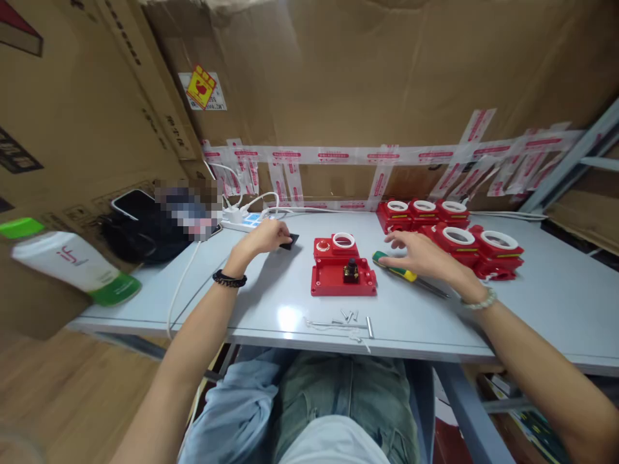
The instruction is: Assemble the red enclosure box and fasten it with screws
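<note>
- White table: its front edge runs at 6 o'clock; tabletop stretches between case and left hand.
- Red housings: clustered at 2 o'clock.
- Open red case: dial centre, set back from the edge.
- Right hand: 3 o'clock, fingers spread above the screwdriver; cannot tell whether touching.
- Left hand: 10 o'clock, pinching a black piece.
- Screws: 6 o'clock, near the edge.

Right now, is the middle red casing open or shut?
Open: its white-ringed half lies beyond the base, leaving the black part in the base exposed.
</note>
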`<state>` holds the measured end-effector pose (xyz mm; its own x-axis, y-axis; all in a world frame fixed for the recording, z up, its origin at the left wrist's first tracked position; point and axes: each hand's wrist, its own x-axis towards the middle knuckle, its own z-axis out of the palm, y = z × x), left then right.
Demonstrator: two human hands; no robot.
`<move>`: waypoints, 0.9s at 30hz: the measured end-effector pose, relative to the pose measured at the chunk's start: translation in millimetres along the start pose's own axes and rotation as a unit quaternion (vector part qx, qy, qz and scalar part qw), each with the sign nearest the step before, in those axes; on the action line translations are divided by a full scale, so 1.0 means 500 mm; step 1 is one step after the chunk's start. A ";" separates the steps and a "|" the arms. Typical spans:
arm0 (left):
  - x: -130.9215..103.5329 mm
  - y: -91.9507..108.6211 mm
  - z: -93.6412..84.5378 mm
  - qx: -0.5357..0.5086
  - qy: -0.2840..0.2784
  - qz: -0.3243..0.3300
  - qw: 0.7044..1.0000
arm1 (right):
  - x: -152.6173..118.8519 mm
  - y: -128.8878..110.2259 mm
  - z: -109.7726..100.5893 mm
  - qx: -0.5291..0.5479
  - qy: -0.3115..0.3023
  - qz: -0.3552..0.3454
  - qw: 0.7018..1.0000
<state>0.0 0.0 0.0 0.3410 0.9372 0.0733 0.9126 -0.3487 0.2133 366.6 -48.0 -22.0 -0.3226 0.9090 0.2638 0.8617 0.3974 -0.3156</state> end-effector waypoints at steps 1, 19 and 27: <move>-0.005 0.012 -0.006 -0.019 0.031 0.019 0.999 | 0.000 0.003 0.001 -0.002 -0.010 0.001 1.000; -0.044 0.227 0.015 -0.137 0.016 0.339 0.931 | -0.018 -0.108 -0.001 0.248 -0.011 -0.137 0.959; -0.042 0.209 0.024 -0.185 0.012 0.338 0.923 | -0.024 -0.128 0.012 0.236 0.016 -0.125 0.964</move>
<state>90.8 -56.4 9.0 0.7945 0.5086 0.3317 0.3531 -0.8315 0.4289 313.3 -83.7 -10.4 -0.4784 0.7766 0.4099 0.4829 0.6225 -0.6158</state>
